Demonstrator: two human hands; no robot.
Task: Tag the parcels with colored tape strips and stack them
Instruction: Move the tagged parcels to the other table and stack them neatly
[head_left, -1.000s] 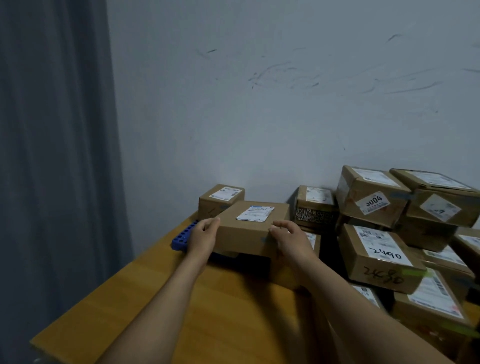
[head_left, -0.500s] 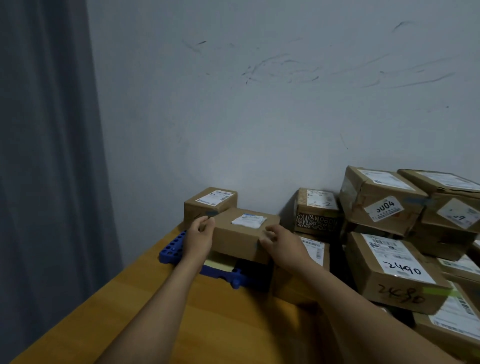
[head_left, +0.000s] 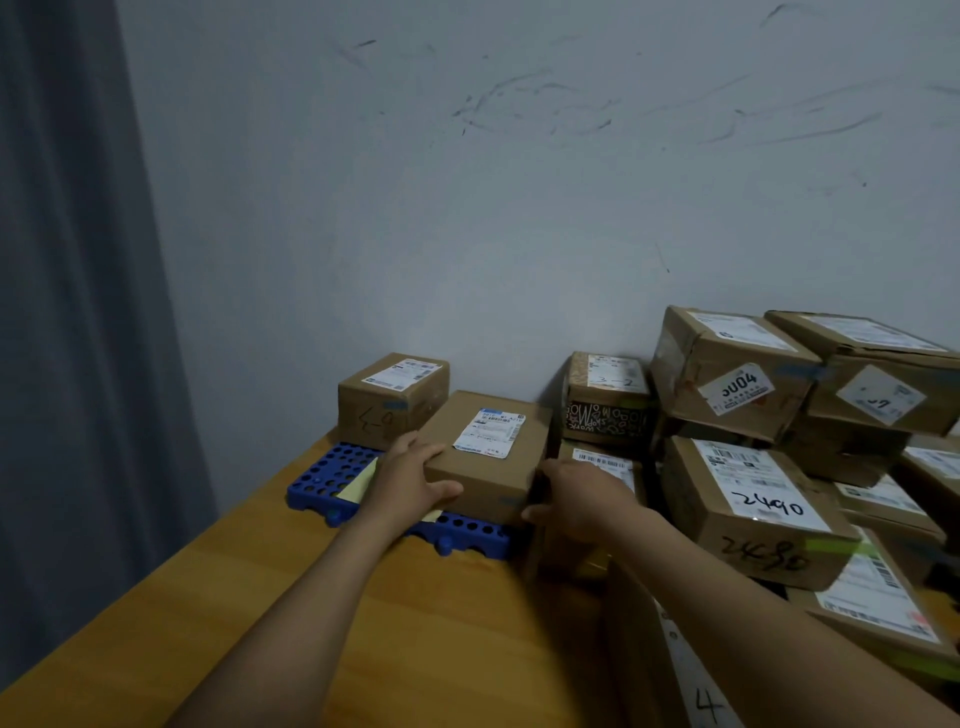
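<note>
I have the box caught between both hands, which stand apart with the box filling the gap. My left hand wraps its near left corner with the thumb laid across the front face, and my right hand curls round the right side, fingers mostly hidden behind it. The box sits over the blue tray at the back of the table, partly covering a yellow sheet. It is just in front of a small box by the wall and beside the pile on my right. I cannot tell whether its weight is down on the tray or whether I carry it just above. A faint blue mark shows low on its front face, probably a tape strip, so I judge this one tagged and the stacking step in hand. Next I would settle it flat and square, check it does not rock on the tray, then let go with both hands and turn to the pile for an untagged parcel.
</note>
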